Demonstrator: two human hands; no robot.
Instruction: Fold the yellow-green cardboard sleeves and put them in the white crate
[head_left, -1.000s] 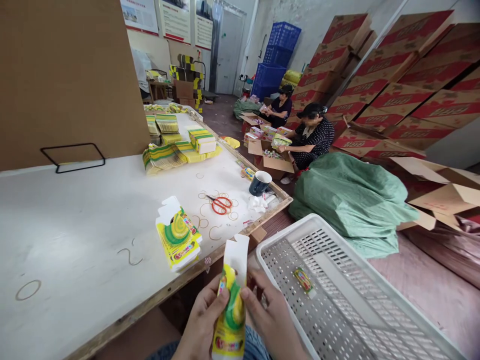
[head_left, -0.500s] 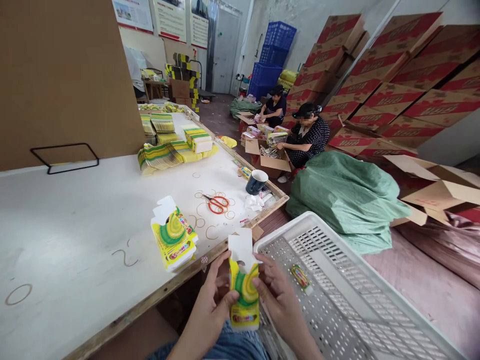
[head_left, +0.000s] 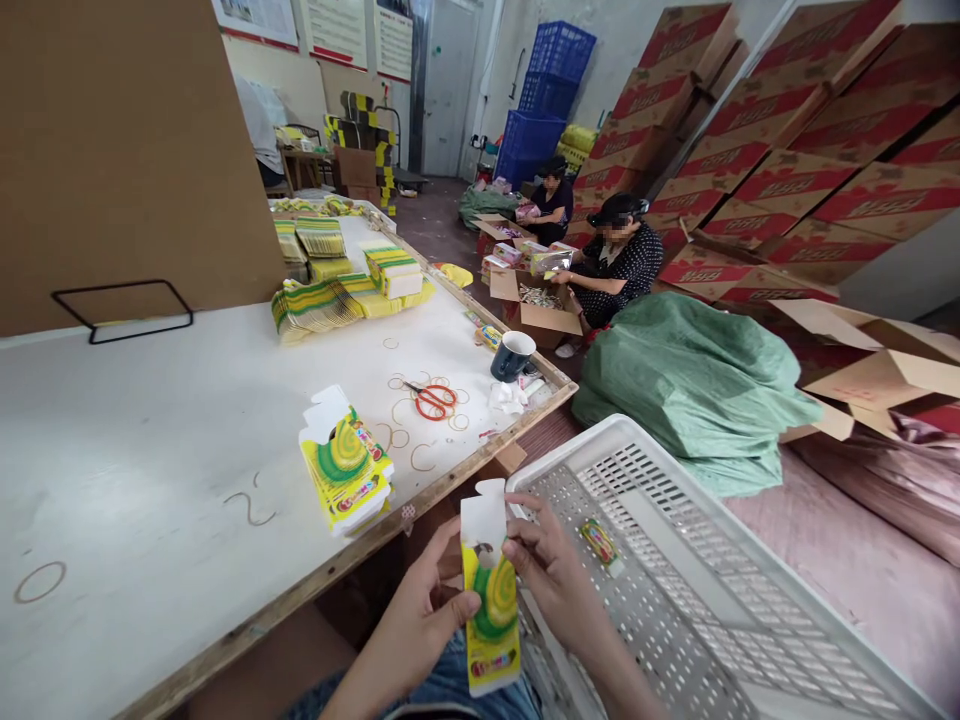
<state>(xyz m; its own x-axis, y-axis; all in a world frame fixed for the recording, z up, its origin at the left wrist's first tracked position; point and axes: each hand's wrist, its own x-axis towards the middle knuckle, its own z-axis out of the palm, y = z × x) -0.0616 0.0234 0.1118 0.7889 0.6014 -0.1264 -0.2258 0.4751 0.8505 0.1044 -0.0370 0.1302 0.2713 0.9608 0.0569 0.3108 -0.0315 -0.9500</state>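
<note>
A small yellow and green printed carton (head_left: 493, 610) stands upright over my lap, its white top flap (head_left: 484, 515) raised. My left hand (head_left: 435, 605) grips the carton's left side, thumb across the front. On the upper right edge, beside the base of the flap, the thumb and fingers of my right hand (head_left: 551, 565) are closed. Left of my hands, a stack of the same flat cartons (head_left: 345, 470) lies near the table's edge. A small wrapped packet (head_left: 598, 543) rests in the white perforated crate (head_left: 622, 432) at my right.
On the white table (head_left: 165, 450) are orange-handled scissors (head_left: 435, 402), scattered rubber bands, a dark mug (head_left: 513, 357) and rows of flat cartons (head_left: 319, 308). A green sack (head_left: 690, 390) lies beyond the crate. Two people sit by open boxes (head_left: 551, 318) before stacked cardboard boxes (head_left: 795, 190).
My right hand has slid up the carton to the base of its flap. The carton sits slightly lower, and the flap's tip now bends. The nearer co-worker's hands have lifted a silvery pack.
</note>
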